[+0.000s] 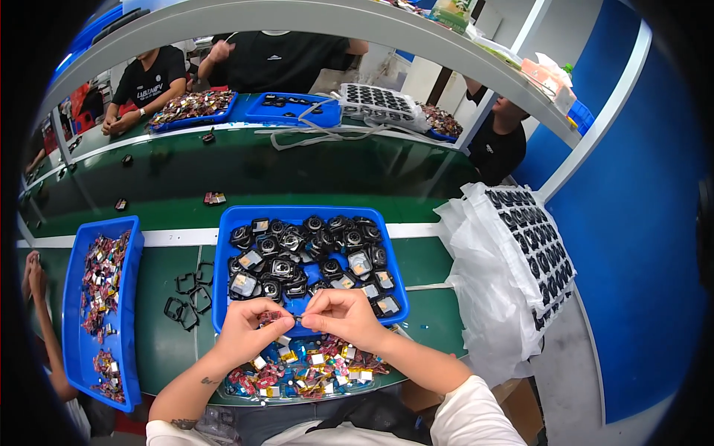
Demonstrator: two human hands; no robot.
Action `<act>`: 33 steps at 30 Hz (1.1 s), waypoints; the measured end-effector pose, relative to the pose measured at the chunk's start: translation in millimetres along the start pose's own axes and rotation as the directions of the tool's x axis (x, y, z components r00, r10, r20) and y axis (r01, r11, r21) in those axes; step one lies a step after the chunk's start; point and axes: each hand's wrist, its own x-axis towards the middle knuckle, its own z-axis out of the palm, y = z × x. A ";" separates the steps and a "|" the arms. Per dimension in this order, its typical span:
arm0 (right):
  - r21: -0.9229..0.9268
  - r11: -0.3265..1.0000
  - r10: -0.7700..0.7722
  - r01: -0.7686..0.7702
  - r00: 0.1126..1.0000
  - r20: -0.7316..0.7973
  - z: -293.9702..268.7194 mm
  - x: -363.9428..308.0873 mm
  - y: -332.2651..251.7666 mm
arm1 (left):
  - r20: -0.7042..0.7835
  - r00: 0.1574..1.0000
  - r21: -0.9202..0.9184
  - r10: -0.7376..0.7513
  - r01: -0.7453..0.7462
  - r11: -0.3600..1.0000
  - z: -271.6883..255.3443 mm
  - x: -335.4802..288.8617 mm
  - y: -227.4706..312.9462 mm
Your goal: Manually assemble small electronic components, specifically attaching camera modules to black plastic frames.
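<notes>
My left hand (256,325) and my right hand (341,315) meet fingertip to fingertip over the near edge of a blue bin (297,213). Thumbs and forefingers are pinched around a small dark piece too small to name. Something reddish shows under the left fingers. Black watch-like housings (282,269), several with a pale square on top, fill the bin beyond my hands. Below my wrists a shallow tray holds a heap of small battery cells (318,359) with red boards and wires, partly hidden by my forearms.
On the left stands a narrow blue bin (134,297) of similar parts, beside loose black frames (181,312). White-wrapped trays of black parts (539,253) are stacked right. Across the green conveyor (297,175) are co-workers and more blue trays (260,117). A shelf beam (223,16) crosses above.
</notes>
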 end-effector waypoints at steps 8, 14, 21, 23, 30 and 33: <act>-0.033 0.999 0.000 0.003 0.995 0.097 0.6 -3.8 3.5 | 0.030 0.998 -0.048 -0.056 0.057 0.997 2.0 0.4 -2.7; -0.092 0.996 0.000 0.005 0.998 0.055 5.9 -5.8 5.2 | 0.023 1.000 -0.039 -0.009 0.009 0.999 0.4 -2.3 -5.1; -0.328 0.934 -0.150 0.141 0.989 -0.003 3.1 -5.1 2.8 | -0.037 0.999 -0.034 -0.029 0.027 0.999 1.9 -1.8 -3.6; -0.289 0.951 -0.119 0.111 0.993 -0.012 1.5 -5.2 4.8 | -0.027 0.999 -0.025 -0.046 0.045 0.999 1.7 0.0 -2.8; -0.292 0.944 -0.162 0.153 0.987 -0.004 6.1 -5.3 3.8 | -0.013 1.000 -0.078 -0.027 0.026 0.997 0.9 -1.4 -4.1; -0.296 0.939 -0.172 0.176 0.984 0.039 4.5 -6.7 5.5 | 0.034 0.999 -0.133 0.037 -0.033 0.991 0.0 -3.0 -4.5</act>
